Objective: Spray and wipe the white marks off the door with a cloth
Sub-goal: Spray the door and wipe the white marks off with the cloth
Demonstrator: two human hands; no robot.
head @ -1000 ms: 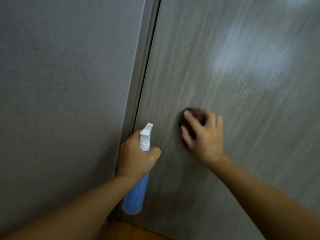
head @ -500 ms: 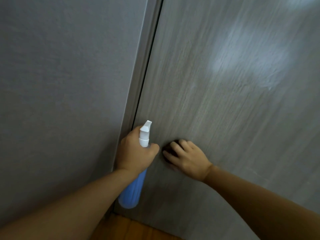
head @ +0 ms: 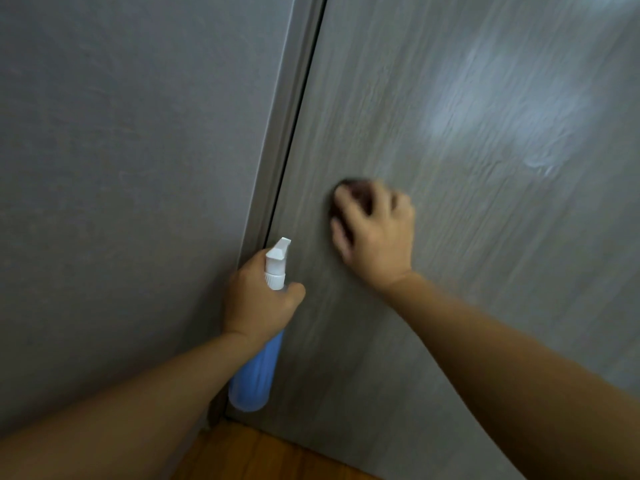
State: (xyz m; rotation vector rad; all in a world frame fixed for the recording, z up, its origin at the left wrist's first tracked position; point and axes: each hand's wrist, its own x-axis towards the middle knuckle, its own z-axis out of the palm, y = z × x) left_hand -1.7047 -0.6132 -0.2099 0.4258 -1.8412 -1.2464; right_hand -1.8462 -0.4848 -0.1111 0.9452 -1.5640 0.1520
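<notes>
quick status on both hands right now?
Left hand: grips the blue spray bottle by its neck.
Right hand: fingers curled over a dark cloth, pressing it to the door.

Home interior: grey woodgrain door [head: 450, 306], plain wall [head: 121, 168], wooden floor [head: 259, 455].

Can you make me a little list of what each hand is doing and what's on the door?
left hand: grips the spray bottle, nozzle pointing up
spray bottle: blue body, white top, near the door's edge
right hand: presses a dark cloth on the door
cloth: mostly hidden under the fingers
door: grey wood grain, pale shiny patch at upper right
wall: plain grey, left of the door
floor: wooden
</notes>
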